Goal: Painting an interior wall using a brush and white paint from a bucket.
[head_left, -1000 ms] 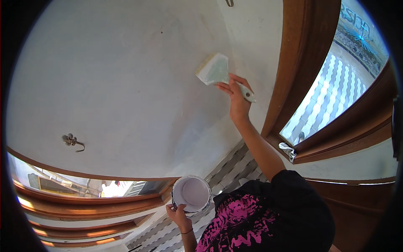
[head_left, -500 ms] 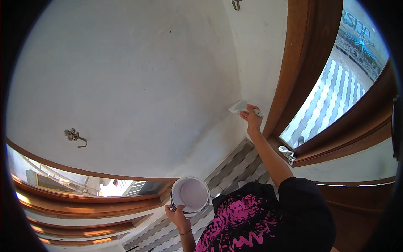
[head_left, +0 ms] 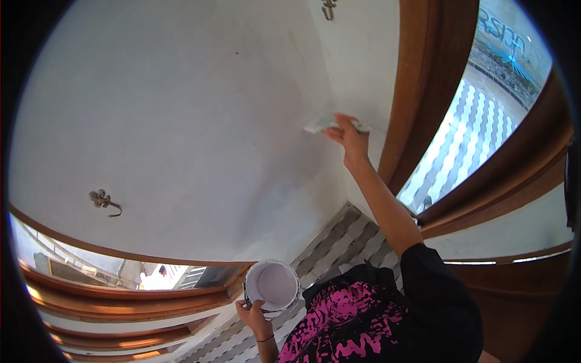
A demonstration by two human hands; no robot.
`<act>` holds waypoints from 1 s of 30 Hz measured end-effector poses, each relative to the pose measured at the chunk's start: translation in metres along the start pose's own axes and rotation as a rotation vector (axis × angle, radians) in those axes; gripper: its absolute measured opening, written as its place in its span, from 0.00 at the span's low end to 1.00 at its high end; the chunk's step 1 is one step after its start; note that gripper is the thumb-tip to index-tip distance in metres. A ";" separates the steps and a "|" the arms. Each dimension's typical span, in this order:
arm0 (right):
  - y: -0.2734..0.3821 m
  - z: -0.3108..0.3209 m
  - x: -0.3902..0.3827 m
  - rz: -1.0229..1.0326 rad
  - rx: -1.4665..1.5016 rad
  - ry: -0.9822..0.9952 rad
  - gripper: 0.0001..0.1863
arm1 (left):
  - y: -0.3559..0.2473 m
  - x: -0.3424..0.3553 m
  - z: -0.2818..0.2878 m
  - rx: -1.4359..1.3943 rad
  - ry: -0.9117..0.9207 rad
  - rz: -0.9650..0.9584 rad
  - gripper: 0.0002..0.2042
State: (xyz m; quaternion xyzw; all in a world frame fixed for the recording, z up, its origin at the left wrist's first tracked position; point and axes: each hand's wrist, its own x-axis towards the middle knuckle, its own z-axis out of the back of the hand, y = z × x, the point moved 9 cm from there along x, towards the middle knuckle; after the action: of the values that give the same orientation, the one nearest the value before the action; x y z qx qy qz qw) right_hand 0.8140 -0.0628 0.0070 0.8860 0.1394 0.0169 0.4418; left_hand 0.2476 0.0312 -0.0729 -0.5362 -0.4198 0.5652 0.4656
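In the head view my right hand (head_left: 353,136) grips a wide, pale green paintbrush (head_left: 318,127) at the white wall (head_left: 169,115), near its inside corner beside a wooden frame; the brush is blurred by motion, so I cannot tell whether its bristles touch. Below, my left hand (head_left: 255,316) holds a white bucket (head_left: 275,282) by its side, thumb over the rim, with pale pinkish-white paint or coating inside.
A metal hook (head_left: 103,199) is fixed low on the wall, another (head_left: 328,7) higher up. Wood-framed openings (head_left: 430,85) stand right, and a wood-framed window (head_left: 91,266) lies lower left. Grey-and-white patterned floor tiles (head_left: 336,236) show below.
My right hand with the brush has moved down the wall from a second ago, then back up and left over the last half second. My left hand still holds the bucket.
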 end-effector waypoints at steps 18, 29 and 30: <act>-0.001 -0.034 -0.018 0.068 0.358 0.134 0.13 | -0.013 0.004 -0.009 0.010 0.023 -0.033 0.16; -0.126 0.086 -0.011 -0.259 -0.163 -0.092 0.11 | 0.003 0.007 -0.005 0.017 0.049 0.002 0.18; -0.120 0.071 -0.009 -0.235 -0.163 -0.067 0.11 | 0.007 0.008 0.001 0.040 0.039 -0.009 0.19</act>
State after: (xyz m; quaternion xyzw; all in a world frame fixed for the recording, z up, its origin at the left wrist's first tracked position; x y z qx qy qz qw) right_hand 0.7883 -0.0522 -0.1298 0.8248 0.2256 -0.0535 0.5156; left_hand 0.2463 0.0376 -0.0816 -0.5359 -0.4017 0.5608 0.4868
